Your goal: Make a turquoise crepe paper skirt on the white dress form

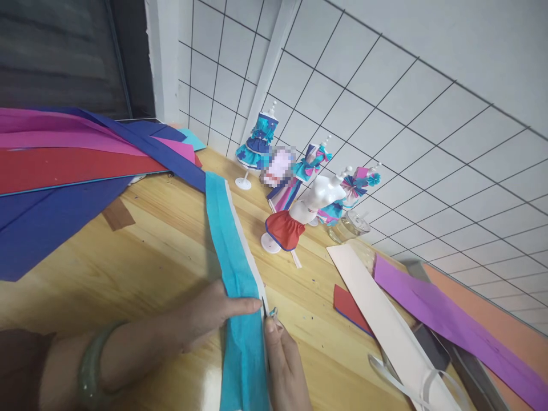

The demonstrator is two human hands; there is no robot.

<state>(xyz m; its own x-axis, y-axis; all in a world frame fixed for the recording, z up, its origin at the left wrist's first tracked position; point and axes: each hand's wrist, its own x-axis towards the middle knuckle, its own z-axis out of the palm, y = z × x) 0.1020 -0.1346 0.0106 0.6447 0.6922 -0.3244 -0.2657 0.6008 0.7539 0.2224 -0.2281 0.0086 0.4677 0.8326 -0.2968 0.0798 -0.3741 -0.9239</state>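
A long turquoise strip (244,319) with a white band along its right edge runs down the middle of the view. My left hand (214,314) grips it from the left, thumb lying across the front and fingers behind. At the strip's right edge, my right hand (285,359) is closed, thumb against fingers, around something small with a thin dark blade-like part touching the white band. Most of that object is hidden by the hand. A green bangle (89,365) circles the left wrist.
Small white dress forms in paper-like outfits, one with a red skirt (285,229), stand at the back. A glass jar (349,226) is beside them. Colored sheets (64,165) lie left; pale (385,319) and purple (449,319) strips lie right.
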